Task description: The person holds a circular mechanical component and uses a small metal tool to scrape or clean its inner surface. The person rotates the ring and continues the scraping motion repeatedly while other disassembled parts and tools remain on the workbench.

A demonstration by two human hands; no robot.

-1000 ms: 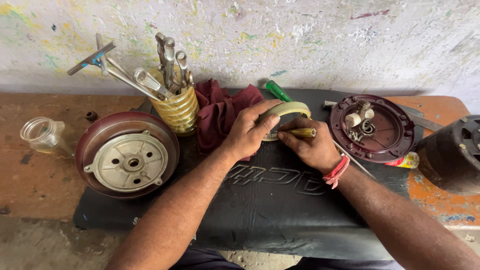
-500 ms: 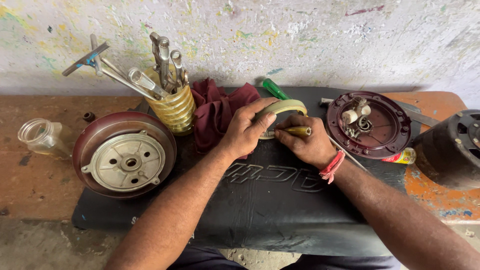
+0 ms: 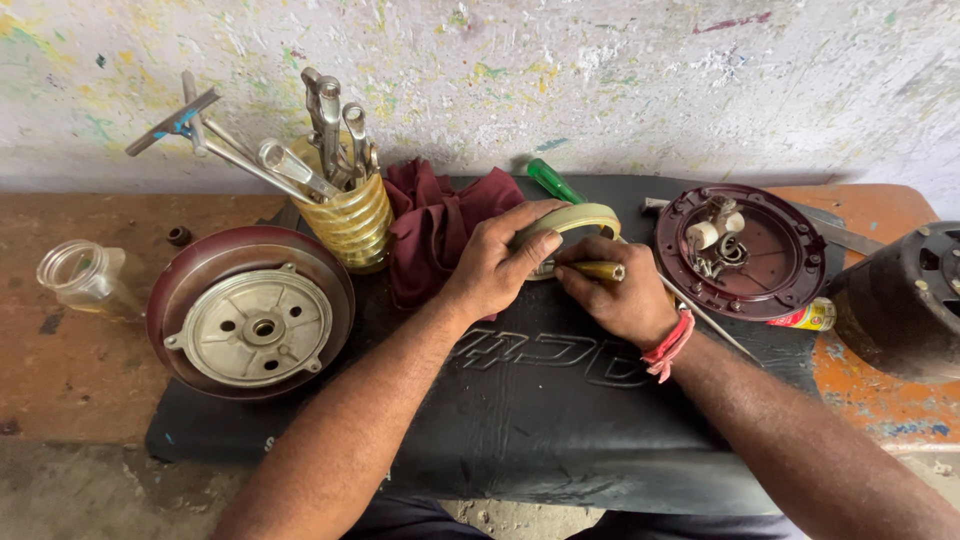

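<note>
Gripping tape roll point(image 3: 578, 222), left hand point(image 3: 497, 265) clamped over rim; right hand point(image 3: 618, 298) pinching tool handle point(image 3: 598, 270). Roll probably light, stiff; hold rim.

- Pale yellow-green ring point(image 3: 585, 216), under the left hand point(image 3: 497, 262).
- Yellowish handle point(image 3: 598, 270) in the right hand point(image 3: 615, 297); red and pink thread wristband point(image 3: 668, 345).
- Maroon cloth point(image 3: 432, 225).
- Yellow ribbed holder point(image 3: 352, 222) with grey metal tools.
- Maroon round cover point(image 3: 250, 310), silver-grey centre.
- Black mat point(image 3: 560, 420).
- Green screwdriver handle point(image 3: 548, 180).
- Whitish wall point(image 3: 600, 80), flecked with coloured paint.
</note>
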